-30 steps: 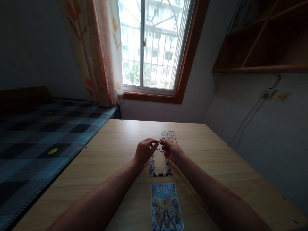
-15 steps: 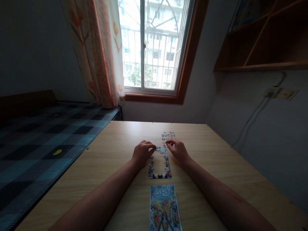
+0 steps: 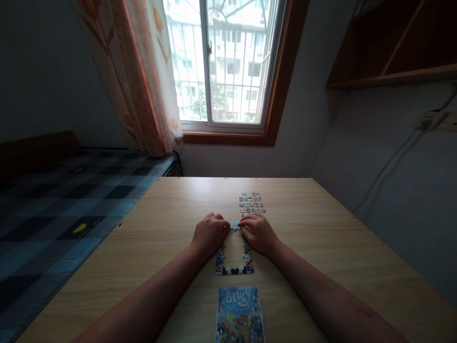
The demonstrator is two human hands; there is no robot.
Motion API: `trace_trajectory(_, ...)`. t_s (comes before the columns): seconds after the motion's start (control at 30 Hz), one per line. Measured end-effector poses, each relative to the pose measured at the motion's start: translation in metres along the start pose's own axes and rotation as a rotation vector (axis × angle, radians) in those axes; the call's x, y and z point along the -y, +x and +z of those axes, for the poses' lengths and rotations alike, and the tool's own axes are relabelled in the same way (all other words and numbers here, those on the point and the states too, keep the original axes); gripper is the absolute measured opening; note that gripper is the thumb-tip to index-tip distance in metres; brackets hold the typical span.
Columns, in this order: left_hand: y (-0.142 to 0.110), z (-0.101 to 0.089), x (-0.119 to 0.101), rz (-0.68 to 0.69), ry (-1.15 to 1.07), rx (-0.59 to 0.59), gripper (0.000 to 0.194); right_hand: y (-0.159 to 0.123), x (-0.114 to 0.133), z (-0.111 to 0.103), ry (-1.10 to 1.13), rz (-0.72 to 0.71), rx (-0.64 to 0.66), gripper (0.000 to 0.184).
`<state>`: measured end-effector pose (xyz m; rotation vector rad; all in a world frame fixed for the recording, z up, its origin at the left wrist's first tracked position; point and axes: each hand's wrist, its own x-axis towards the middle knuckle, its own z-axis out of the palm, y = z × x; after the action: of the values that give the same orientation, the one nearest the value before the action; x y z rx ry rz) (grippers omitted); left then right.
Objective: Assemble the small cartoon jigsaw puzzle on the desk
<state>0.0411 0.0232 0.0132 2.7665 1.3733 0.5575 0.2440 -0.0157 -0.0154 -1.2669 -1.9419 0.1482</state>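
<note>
A small jigsaw frame (image 3: 233,269) of joined edge pieces lies on the wooden table (image 3: 321,247), hollow in the middle. My left hand (image 3: 210,233) and my right hand (image 3: 257,232) rest side by side on its far edge, fingers curled down and pressed onto the top row of pieces between them. Beyond my hands lies a small cluster of loose puzzle pieces (image 3: 252,204). Close to me sits a colourful picture card (image 3: 239,314) with the puzzle's image.
A bed with a checked blue cover (image 3: 71,209) runs along the table's left side. A window (image 3: 223,62) with a curtain (image 3: 139,76) is straight ahead. A wooden shelf (image 3: 392,47) and a wall socket with a cable (image 3: 432,119) are on the right wall.
My hands came down from holding a piece above the frame and now press on its top edge. The view tilted slightly downward.
</note>
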Motion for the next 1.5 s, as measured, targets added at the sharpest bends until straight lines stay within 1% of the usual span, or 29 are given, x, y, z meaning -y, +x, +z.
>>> trace_trajectory(0.23, -0.0007, 0.0004, -0.0013, -0.055, -0.038, -0.007, 0.017, 0.0006, 0.0016, 0.0007, -0.016, -0.004, 0.026, 0.019)
trace_trajectory(0.57, -0.0009, -0.0011, -0.0027, -0.075, -0.073, 0.011, 0.017, 0.0018, 0.0023, 0.0022, -0.063, 0.001, 0.080, 0.019)
trace_trajectory(0.93, -0.0029, 0.0008, -0.0029, -0.019, -0.035, 0.041, 0.023, 0.0016, 0.0059, 0.0010, -0.109, 0.001, 0.099, 0.018)
trace_trajectory(1.1, -0.0030, -0.0011, -0.0041, -0.025, -0.032, 0.053, 0.025, 0.0027, 0.0083, -0.0001, -0.129, -0.009, 0.093, 0.017)
trace_trajectory(1.17, -0.0029, -0.0008, -0.0037, -0.022, -0.035, 0.038, 0.025, 0.0029, 0.0085, 0.0000, -0.133, -0.014, 0.086, 0.017)
trace_trajectory(1.33, -0.0037, 0.0041, -0.0032, 0.042, -0.033, -0.059, 0.023, 0.0026, 0.0062, 0.0017, -0.126, -0.021, 0.083, 0.017)
trace_trajectory(1.5, -0.0040, 0.0068, -0.0048, 0.047, -0.018, -0.026, 0.024, 0.0022, 0.0053, 0.0027, -0.118, -0.017, 0.080, 0.019)
